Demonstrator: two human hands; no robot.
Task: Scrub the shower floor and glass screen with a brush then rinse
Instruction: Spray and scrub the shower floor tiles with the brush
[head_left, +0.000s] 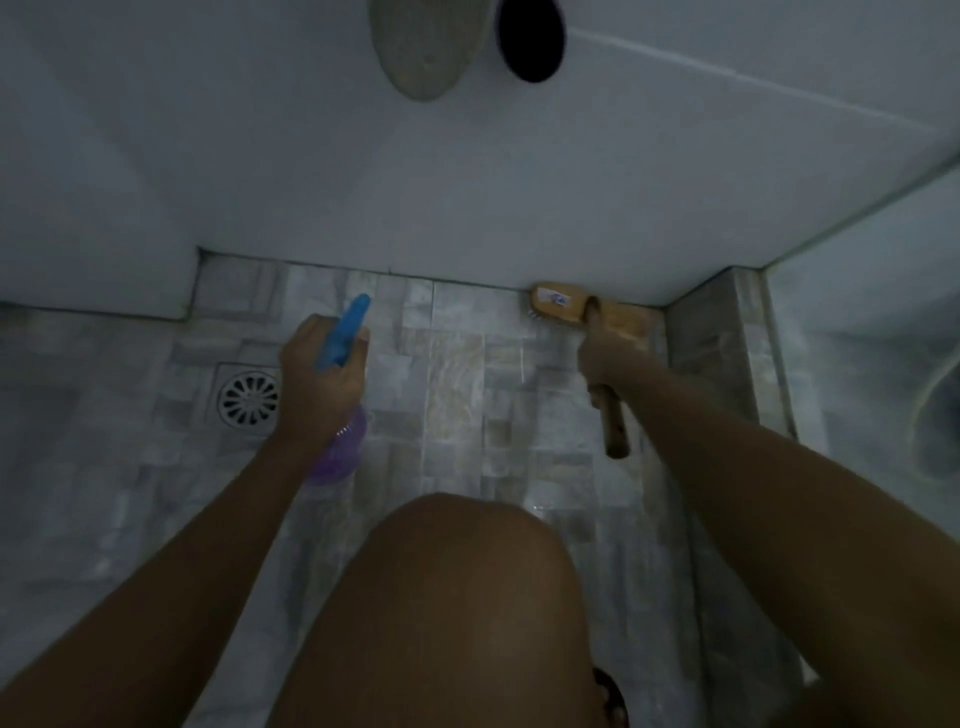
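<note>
A wooden scrub brush rests bristles-down on the grey tiled shower floor, against the base of the far white wall. My right hand grips its wooden handle, which sticks out below my fist. My left hand holds a spray bottle with a blue trigger head and a purple body, nozzle pointing toward the far wall. The glass screen stands at the right edge of the floor.
A round metal drain sits in the floor just left of my left hand. A grey tiled kerb runs under the glass. A shower head and a dark object hang above. My bare knee fills the foreground.
</note>
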